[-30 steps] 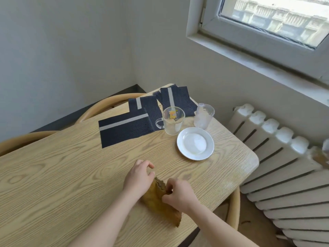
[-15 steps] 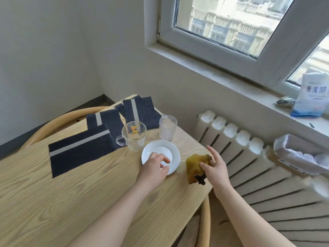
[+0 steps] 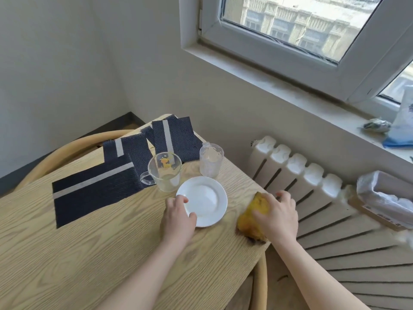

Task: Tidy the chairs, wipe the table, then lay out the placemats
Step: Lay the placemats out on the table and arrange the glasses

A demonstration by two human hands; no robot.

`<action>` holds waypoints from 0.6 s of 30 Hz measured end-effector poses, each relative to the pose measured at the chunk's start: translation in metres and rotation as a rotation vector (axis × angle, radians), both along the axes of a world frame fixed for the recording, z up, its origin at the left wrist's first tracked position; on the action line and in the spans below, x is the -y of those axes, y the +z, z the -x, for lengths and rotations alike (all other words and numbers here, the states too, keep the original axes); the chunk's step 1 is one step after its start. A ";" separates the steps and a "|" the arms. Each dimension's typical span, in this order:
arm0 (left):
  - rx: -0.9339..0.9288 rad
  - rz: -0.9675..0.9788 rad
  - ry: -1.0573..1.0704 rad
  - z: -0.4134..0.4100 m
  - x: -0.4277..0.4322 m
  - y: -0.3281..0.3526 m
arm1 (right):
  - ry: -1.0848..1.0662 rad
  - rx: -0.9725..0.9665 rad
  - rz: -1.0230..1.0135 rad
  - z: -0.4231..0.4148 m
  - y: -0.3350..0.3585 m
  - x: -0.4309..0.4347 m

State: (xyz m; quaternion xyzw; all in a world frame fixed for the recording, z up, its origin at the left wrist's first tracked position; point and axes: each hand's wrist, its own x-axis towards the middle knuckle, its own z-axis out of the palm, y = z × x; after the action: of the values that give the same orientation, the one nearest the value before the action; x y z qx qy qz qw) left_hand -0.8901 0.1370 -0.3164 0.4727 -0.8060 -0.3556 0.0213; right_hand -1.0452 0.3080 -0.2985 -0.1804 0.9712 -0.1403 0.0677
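Seen from a head cam: at the near R edge of the wooden table (image 3: 89,253), the right hand (image 3: 277,214) lies palm-down on a crumpled yellow cloth (image 3: 251,220), fingers arched over its far end, pressing it to the tabletop by the rounded corner. Just beside it, the left hand (image 3: 178,217) pinches the near-L rim of a white plate (image 3: 206,203), thumb on top. Behind the plate stand a glass mug (image 3: 165,175) w/ a giraffe print and a frosted plastic cup (image 3: 211,161), close together but apart. Three dark placemats (image 3: 93,191) w/ grey stripes overlap in a loose row from table centre to the far corner. A curved chair back (image 3: 67,151) shows past the table's L side; another chair (image 3: 260,285) sits under the near R edge. Bkgd: white radiator (image 3: 301,173), a plastic-wrapped box (image 3: 384,198) on it, and a windowsill (image 3: 279,83) below the window.
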 end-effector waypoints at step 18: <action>-0.079 -0.274 -0.035 0.039 -0.007 -0.021 | 0.353 0.252 -0.084 0.030 -0.010 0.053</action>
State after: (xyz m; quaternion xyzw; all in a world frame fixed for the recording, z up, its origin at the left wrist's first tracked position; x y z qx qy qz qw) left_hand -0.9294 0.1438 -0.3370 0.4428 -0.7565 -0.4810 -0.0181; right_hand -1.0755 0.2548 -0.3090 -0.3259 0.9134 -0.1071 0.2193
